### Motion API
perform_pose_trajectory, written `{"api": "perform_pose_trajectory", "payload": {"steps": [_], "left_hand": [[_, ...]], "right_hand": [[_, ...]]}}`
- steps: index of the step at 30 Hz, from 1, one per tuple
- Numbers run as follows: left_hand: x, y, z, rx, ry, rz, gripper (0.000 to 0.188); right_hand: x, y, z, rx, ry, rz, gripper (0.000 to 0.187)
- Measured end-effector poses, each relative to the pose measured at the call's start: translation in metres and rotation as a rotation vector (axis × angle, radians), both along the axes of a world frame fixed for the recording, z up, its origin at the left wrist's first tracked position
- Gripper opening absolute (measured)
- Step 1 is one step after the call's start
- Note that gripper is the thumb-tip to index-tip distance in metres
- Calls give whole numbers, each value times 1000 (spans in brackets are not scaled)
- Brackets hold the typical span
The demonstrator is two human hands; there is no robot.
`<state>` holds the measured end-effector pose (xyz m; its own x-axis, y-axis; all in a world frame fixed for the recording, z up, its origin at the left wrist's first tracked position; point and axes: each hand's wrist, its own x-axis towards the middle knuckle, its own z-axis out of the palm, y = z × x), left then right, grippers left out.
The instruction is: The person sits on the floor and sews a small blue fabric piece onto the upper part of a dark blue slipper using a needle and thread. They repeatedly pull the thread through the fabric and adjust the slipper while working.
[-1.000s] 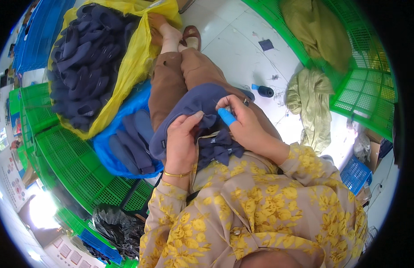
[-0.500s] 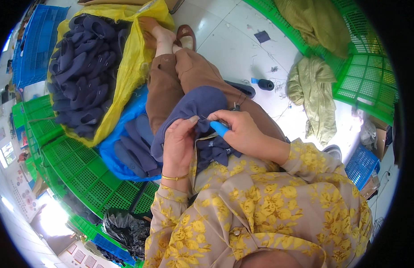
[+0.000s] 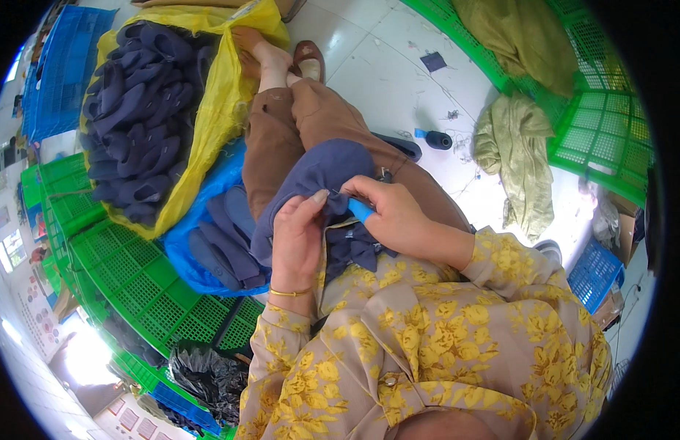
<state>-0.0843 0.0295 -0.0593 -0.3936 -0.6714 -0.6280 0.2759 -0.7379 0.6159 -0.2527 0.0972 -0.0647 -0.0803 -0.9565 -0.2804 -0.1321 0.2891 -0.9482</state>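
Note:
A navy cloth slipper (image 3: 322,167) lies across my lap, its rounded end pointing away from me. My left hand (image 3: 300,238) pinches the slipper's edge between thumb and fingers. Close beside it, my right hand (image 3: 390,213) is closed at the same edge, with blue wrapping (image 3: 360,210) on one finger. A fine thin line shows between the two hands; what the right fingertips pinch is too small to make out. Below the hands, small navy cloth pieces (image 3: 352,248) are gathered in my lap.
At the left, a yellow sack (image 3: 215,125) holds many navy slippers (image 3: 138,110). More navy pieces (image 3: 226,235) lie on a blue bag (image 3: 178,257) by my leg. Green crates (image 3: 145,286) stand left and right. A dark thread spool (image 3: 437,140) and olive cloth (image 3: 512,147) lie right.
My right hand has shifted slightly left, closer to the left fingertips at the slipper's edge. The left hand keeps its pinch. The whole view has moved slightly.

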Motion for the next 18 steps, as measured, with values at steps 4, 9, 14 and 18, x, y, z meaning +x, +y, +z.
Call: {"api": "perform_pose_trajectory", "payload": {"steps": [4, 9, 14, 18], "left_hand": [[-8, 4, 9, 2, 44, 48, 6], [1, 5, 2, -4, 140, 37, 3], [1, 5, 1, 15, 152, 34, 4], [-1, 8, -1, -16, 154, 39, 7]], "right_hand": [[4, -3, -5, -52, 32, 7, 35], [4, -5, -3, -137, 96, 15, 35], [4, -4, 2, -67, 101, 28, 37], [10, -5, 2, -57, 93, -5, 35]]}}
